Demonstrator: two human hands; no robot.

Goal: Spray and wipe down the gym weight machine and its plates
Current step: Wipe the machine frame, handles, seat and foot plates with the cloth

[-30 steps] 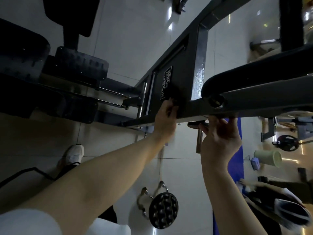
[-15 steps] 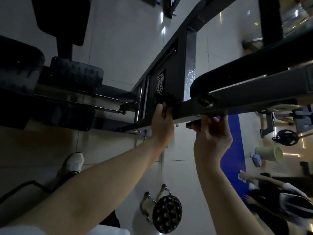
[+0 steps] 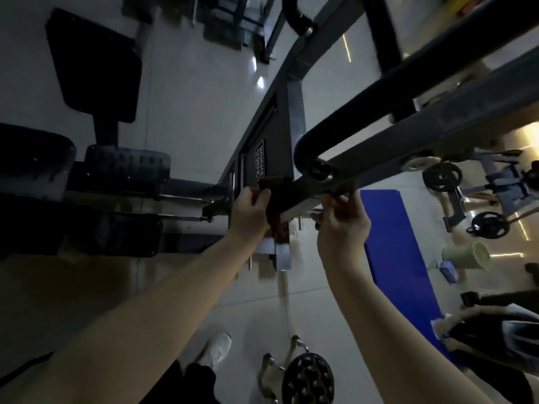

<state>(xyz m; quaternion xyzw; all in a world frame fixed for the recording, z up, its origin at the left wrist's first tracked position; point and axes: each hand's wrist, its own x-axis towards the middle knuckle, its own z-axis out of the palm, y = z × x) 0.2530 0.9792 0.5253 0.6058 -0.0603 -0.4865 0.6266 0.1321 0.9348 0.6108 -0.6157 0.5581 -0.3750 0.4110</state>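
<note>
The weight machine (image 3: 437,132) fills the upper middle of our view, its dark grey beams crossing over a pale tiled floor (image 3: 198,91). A black curved tube meets the long slanted beam at a round joint. Where that beam joins the upright post with the lettered label (image 3: 260,163), a dark reddish cloth (image 3: 277,196) is pressed flat against the metal.

The left hand (image 3: 250,211) has the cloth in its grip, fingers curled round it, and holds it on the frame just below the label. The right hand (image 3: 342,225) reaches up just beside it, fingertips against the underside of the slanted beam. Its fingers are bent, but we cannot tell whether its grip has hold of anything (a small dark shape shows by the thumb, too dim to make out).

To the left we see the machine's black padded seat and back pads (image 3: 96,62). To the right a blue mat (image 3: 399,258) lies on the floor, with a pale cylinder (image 3: 466,255) near its far edge. Two weight plates (image 3: 442,177) stand on a rack well beyond. At the bottom are a white shoe (image 3: 218,349) and a round black perforated disc (image 3: 307,380). Another person (image 3: 495,330) is at the lower right edge.
</note>
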